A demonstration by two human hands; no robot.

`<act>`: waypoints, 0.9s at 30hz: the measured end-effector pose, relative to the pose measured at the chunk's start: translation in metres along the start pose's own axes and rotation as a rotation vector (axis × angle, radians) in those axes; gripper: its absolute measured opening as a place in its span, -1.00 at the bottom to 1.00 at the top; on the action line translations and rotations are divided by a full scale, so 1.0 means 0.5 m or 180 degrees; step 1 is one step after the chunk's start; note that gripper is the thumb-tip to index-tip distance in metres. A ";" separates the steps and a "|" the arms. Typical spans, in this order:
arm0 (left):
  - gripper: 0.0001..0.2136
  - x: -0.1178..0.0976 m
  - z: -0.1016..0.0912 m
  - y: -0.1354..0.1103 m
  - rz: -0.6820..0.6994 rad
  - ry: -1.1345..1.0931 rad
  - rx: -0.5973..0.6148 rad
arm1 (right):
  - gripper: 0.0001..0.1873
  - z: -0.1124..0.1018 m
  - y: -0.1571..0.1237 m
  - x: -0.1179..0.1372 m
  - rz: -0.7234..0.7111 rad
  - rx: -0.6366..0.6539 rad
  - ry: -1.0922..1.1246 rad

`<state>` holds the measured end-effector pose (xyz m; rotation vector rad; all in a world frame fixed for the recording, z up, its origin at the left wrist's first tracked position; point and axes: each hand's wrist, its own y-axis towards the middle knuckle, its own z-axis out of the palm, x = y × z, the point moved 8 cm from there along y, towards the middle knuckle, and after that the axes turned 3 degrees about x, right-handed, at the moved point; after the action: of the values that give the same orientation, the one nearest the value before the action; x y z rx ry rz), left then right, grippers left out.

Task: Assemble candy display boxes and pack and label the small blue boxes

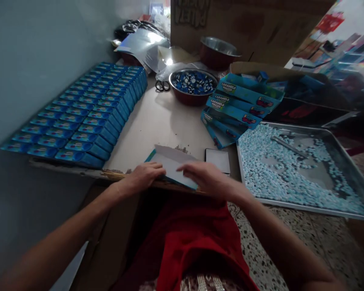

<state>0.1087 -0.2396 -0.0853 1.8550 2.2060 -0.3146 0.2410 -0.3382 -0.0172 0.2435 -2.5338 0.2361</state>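
**At the table's near edge, two hands on one open carton**

Along the near edge of the pale table, the carton lies between the person's two hands, its white inside facing up and a strip of blue showing at the far left corner. Its long axis runs slantwise, from that far left corner toward the near right, so that the right end sits closer to the person's red apron.

The left hand is nearly closed, fingers bent and side by side, clamped on the carton's near left part (the thumb is hidden behind the fingers). The right hand is partly open, its fingers curved leftward over the white inside at the carton's right end; it is blurred, and I cannot tell whether it grips. The two hands are apart, with the carton's middle showing between them.

Just right of the right hand lies a small pale square with a dark rim. Beyond it, printed blue cartons lean in an overlapping pile, beside a metal tray spread with pale blue pieces. Rows of blue boxes stand to the left.
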 end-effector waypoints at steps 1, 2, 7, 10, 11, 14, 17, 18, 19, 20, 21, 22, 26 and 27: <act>-0.78 0.007 -0.018 0.009 0.0068 -0.0053 0.0030 | -0.59 -0.048 -0.001 0.003 -0.0134 -0.0179 -0.0085; -0.80 0.012 -0.036 0.021 0.0148 -0.0119 0.0079 | -0.53 -0.089 0.000 0.003 -0.0228 -0.0331 -0.0257; -0.75 0.034 -0.116 0.084 0.0524 -0.0321 0.0415 | -0.71 -0.119 0.047 -0.020 -0.0628 -0.0072 -0.1018; -0.75 0.059 -0.154 0.107 0.0598 -0.0105 0.0105 | -0.75 -0.061 0.069 -0.031 -0.0926 -0.0011 -0.1226; -0.74 0.069 -0.160 0.111 0.0617 0.0019 -0.0038 | -0.74 -0.040 0.073 -0.033 -0.1028 -0.0071 -0.1312; -0.75 0.095 -0.146 0.115 0.0787 0.0328 -0.0191 | -0.77 0.013 0.078 -0.039 -0.1295 -0.0377 -0.1451; -0.70 0.103 -0.119 0.107 0.0907 0.0435 -0.0053 | -0.69 0.042 0.078 -0.055 -0.1309 -0.0661 -0.1450; -0.65 0.100 -0.120 0.101 0.0814 0.0454 -0.0115 | -0.69 0.048 0.078 -0.062 -0.1245 -0.0722 -0.1507; -0.63 0.092 -0.128 0.091 0.0658 0.0466 -0.0276 | -0.70 0.054 0.080 -0.068 -0.1171 -0.0763 -0.1596; -0.62 0.078 -0.140 0.078 0.0462 0.0461 -0.0508 | -0.71 0.059 0.082 -0.073 -0.1091 -0.0818 -0.1689; -0.63 0.059 -0.153 0.060 0.0230 0.0439 -0.0784 | -0.69 0.062 0.086 -0.076 -0.1004 -0.0895 -0.1765; -0.66 0.035 -0.160 0.040 0.0015 0.0403 -0.1019 | -0.67 0.064 0.092 -0.077 -0.0922 -0.0982 -0.1808; -0.71 -0.045 -0.106 -0.017 -0.0822 0.0347 -0.1039 | -0.65 0.078 0.134 -0.065 -0.0618 -0.1264 -0.1526; -0.72 -0.044 -0.084 -0.025 -0.1119 0.0400 -0.0963 | -0.67 0.083 0.147 -0.063 -0.0527 -0.1250 -0.1329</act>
<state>0.0979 -0.2492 -0.0382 1.3642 2.4976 0.0779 0.2283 -0.2721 -0.0772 0.3741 -2.8764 -0.4163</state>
